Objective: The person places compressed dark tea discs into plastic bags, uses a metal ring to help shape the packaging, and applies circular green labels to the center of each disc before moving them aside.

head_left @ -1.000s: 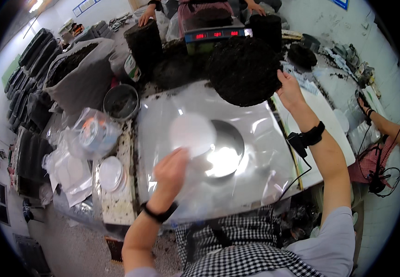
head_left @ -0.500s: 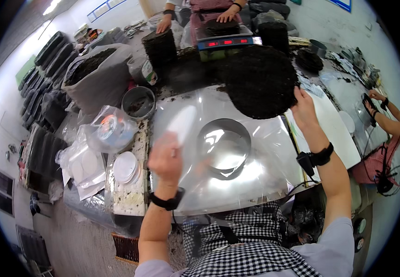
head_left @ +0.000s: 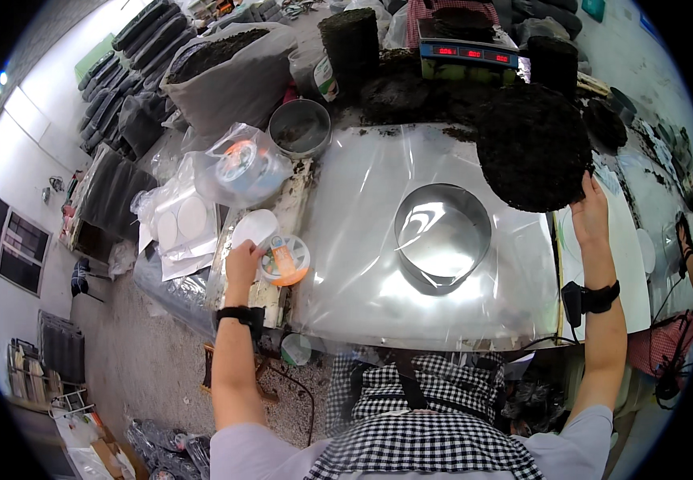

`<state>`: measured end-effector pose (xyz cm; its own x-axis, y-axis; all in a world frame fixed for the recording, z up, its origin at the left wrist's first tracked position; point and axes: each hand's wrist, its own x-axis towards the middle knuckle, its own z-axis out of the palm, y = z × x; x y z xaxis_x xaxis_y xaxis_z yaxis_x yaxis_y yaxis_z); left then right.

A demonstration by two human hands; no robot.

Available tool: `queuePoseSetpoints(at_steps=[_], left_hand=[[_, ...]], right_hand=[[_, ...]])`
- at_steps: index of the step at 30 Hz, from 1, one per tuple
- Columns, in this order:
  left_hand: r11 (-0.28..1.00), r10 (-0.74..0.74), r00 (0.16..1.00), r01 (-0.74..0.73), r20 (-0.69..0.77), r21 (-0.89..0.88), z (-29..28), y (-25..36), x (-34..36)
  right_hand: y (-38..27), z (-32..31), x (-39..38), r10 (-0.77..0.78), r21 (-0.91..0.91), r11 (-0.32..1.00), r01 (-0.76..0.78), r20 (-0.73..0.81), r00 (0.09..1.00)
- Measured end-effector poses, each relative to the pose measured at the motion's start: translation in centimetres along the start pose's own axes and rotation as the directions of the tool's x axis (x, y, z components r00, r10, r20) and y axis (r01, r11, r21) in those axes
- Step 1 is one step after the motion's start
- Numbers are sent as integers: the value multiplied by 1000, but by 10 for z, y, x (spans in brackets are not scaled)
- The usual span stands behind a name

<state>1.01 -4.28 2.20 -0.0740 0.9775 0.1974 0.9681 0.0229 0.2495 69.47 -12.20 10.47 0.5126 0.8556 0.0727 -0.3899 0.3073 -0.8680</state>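
Swung out since the earlier frame: left hand (head_left: 242, 260), from just left of the metal ring (head_left: 445, 196) to well left of it, next to a white disc (head_left: 255, 226) and an orange-and-white round piece (head_left: 286, 260). Fingers bunched together at the disc's lower edge, but honestly can't tell if clamped on it. Still in the right hand (head_left: 590, 210), beyond the ring and to its right: the dark round slab (head_left: 534, 148), grip clamped on its lower right rim. Probably pinched by the edge to spare the flat face, and kept off to the side so as not to shed crumbs near the ring. Under the ring, a clear sheet (head_left: 354, 240), likely for cleanliness. Beyond the ring, a digital scale (head_left: 468, 54), readout facing this way, maybe for easy reading.
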Motion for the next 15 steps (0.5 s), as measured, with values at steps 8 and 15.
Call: queuePoseSetpoints(at_steps=[8,15], left_hand=[[999,15,1000,-15,-2,-40,-23,-24,36],[997,-59,998,60,-8,52,-2,-22,33]], right_hand=[[-13,-25,3,-29,-26,999,29,18,999],[-13,-36,2,29,21,999,-29,39,999]])
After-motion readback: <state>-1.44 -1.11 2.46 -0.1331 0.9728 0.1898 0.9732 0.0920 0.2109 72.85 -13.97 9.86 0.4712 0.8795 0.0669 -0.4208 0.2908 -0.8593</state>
